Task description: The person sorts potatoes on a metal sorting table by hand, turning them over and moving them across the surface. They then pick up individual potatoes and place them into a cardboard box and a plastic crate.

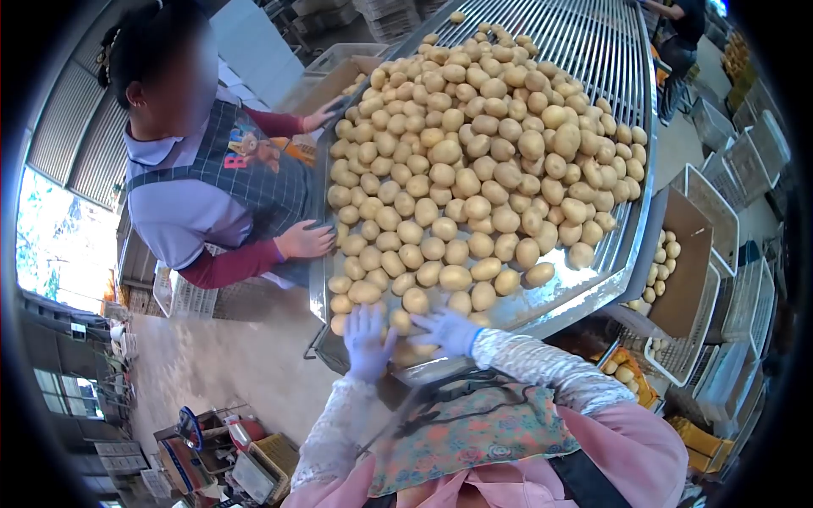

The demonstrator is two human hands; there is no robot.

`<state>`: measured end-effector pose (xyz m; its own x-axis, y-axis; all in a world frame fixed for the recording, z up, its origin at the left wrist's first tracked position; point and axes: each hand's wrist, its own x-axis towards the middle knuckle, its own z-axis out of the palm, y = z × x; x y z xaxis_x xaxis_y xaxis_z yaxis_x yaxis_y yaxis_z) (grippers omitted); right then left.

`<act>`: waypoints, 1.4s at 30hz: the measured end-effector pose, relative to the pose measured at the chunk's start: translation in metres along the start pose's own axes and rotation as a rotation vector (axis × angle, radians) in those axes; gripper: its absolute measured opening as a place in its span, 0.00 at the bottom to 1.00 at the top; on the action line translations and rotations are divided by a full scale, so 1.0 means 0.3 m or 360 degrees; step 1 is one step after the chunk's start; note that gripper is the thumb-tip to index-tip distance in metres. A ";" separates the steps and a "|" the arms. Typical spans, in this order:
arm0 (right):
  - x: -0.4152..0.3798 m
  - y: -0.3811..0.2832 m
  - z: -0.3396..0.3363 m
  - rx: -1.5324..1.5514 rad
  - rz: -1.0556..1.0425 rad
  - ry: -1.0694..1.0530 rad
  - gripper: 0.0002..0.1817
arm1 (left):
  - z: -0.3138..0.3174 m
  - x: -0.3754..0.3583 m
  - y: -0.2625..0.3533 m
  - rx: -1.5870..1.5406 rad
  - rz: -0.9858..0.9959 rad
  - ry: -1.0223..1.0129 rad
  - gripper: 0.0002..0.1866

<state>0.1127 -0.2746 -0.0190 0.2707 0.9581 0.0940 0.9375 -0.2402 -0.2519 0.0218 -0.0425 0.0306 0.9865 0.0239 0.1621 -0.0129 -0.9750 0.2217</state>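
Observation:
Many pale brown potatoes (466, 182) are heaped on a metal sorting table (563, 288). Both my hands wear thin lilac gloves and are at the table's near end. My left hand (369, 343) lies over the front edge of the heap with its fingers stretched upward, touching or just beside a potato (364, 293). To its right, my right hand (449, 332) points leftward, fingers apart, above a few potatoes near the rim. Neither hand grips anything that I can see. Some potatoes beneath the fingers are partly hidden.
A co-worker in a checked apron (262, 165) stands at the table's left side, hands near its edge. Slatted metal rollers (576, 38) lead off at the back. On the right are a cardboard-lined crate (686, 262) with potatoes and stacked plastic crates (745, 313). Another person stands far right.

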 end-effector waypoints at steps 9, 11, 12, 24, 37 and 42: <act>-0.144 0.243 -0.398 0.0241 0.0591 0.0120 0.11 | 0.039 -0.096 0.200 -0.0321 0.0381 -0.0337 0.35; -0.145 0.352 -0.442 -0.0302 0.0933 0.0868 0.16 | 0.042 -0.118 0.109 -0.0179 0.0227 -0.0331 0.36; -0.134 0.417 -0.400 -0.0671 0.1070 0.0949 0.18 | 0.042 -0.137 0.079 -0.0037 0.0068 -0.0315 0.37; -0.280 0.339 -0.318 0.0444 0.1121 0.0795 0.21 | 0.131 0.020 0.251 -0.0280 0.0290 -0.0371 0.41; -0.797 0.277 -0.437 -0.0321 0.1605 0.0792 0.35 | 0.233 0.115 0.220 0.0209 -0.0476 -0.0394 0.44; -0.425 0.189 -0.302 0.0100 0.0648 0.0324 0.27 | 0.046 -0.053 0.187 0.0058 0.0155 -0.0415 0.40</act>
<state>0.1510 -0.4246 0.0420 0.6576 0.7359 0.1613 0.7326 -0.5748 -0.3646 0.0078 -0.1004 0.0273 0.9897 -0.1235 -0.0731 -0.1085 -0.9773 0.1817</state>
